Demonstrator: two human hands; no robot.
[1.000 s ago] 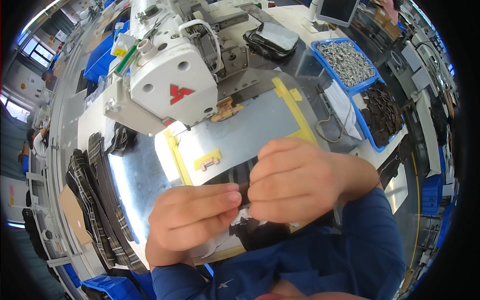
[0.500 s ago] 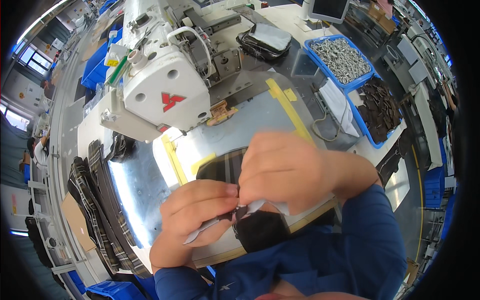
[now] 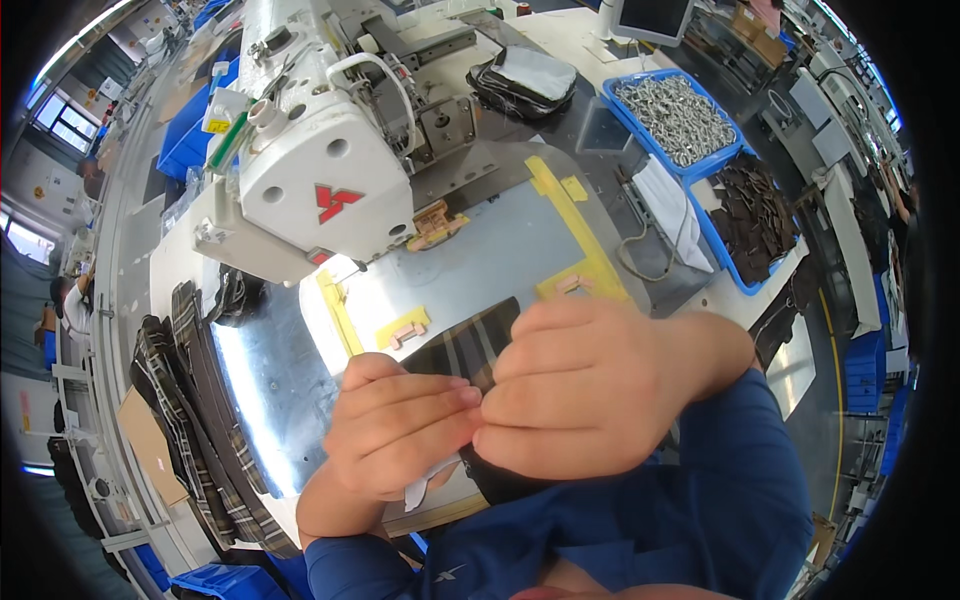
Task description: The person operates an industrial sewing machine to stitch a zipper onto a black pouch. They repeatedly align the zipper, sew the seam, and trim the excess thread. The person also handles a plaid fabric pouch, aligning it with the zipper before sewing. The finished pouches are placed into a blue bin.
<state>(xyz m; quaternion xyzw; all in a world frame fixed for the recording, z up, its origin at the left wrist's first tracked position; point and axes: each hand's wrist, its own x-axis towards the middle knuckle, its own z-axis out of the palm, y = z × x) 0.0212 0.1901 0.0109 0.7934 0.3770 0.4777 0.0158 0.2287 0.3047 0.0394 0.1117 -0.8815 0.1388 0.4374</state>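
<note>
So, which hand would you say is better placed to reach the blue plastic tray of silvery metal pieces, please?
Probably the right hand: it is nearer the blue tray, off to that side; the left hand is farther away. Both are at the dark striped fabric.

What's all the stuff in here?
sewing machine: one, white, upper left
screen: one, dark, top right
trays: two, blue, right
metal bits: many, silver, far tray
scraps: many, brown, near tray
cloth: one, dark plaid, middle
white piece: one, white, lower middle
tape: several, yellow, middle
fabric pile: one, dark plaid, left
person: one, in white, far left
left hand: one, bare, lower middle
right hand: one, bare, lower middle
sleeves: two, blue, bottom
</note>
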